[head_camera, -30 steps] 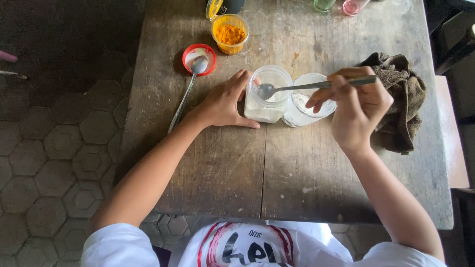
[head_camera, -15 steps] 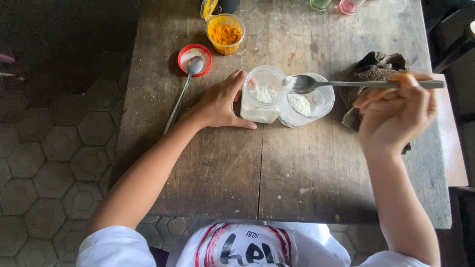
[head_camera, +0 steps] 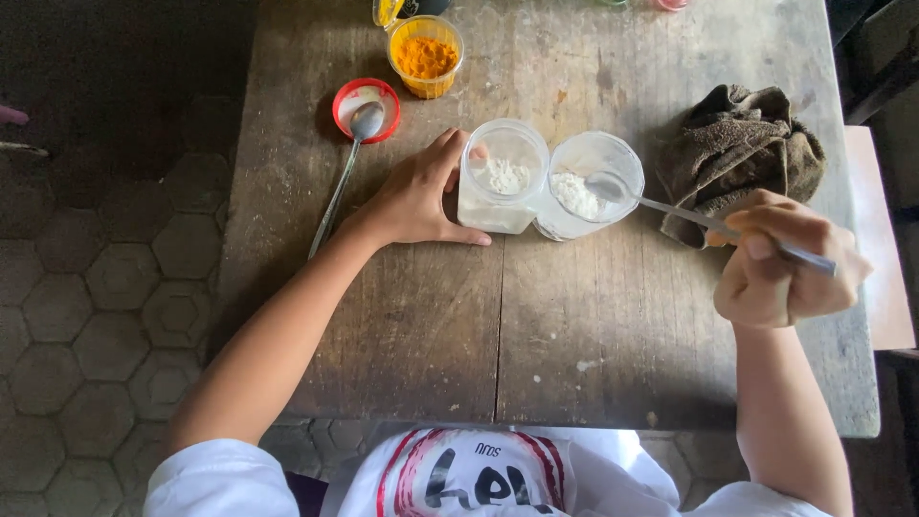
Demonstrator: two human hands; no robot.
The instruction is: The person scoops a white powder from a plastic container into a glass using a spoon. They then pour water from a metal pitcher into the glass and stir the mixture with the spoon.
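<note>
Holding a long metal spoon [head_camera: 708, 222] by the handle end, right hand [head_camera: 780, 273] is curled in a closed fist grip near the table's right side. Spoon's long axis runs from the fist up and left; its bowl sits over the mouth of the round clear plastic cup [head_camera: 589, 182] that holds white powder. So the cup lies up-left of the right fingers, and the right hand is the one working it.

Left hand [head_camera: 416, 196] rests on the table with fingers spread, wrapped against the left wall of a squarish clear plastic tub [head_camera: 503, 177], also holding white powder. Tub and cup stand side by side, touching or nearly so.

Further out: a crumpled brown cloth [head_camera: 742, 148] lies just right of the cup, above the right hand. Up-left of the left hand, a red round lid [head_camera: 367, 108] has a second metal spoon [head_camera: 340, 182] resting in it, handle pointing down-left. Above that, a yellow-rimmed clear cup of orange powder [head_camera: 426, 56] stands by the far edge of the worn wooden table [head_camera: 536, 335]. No labels readable on any container.
</note>
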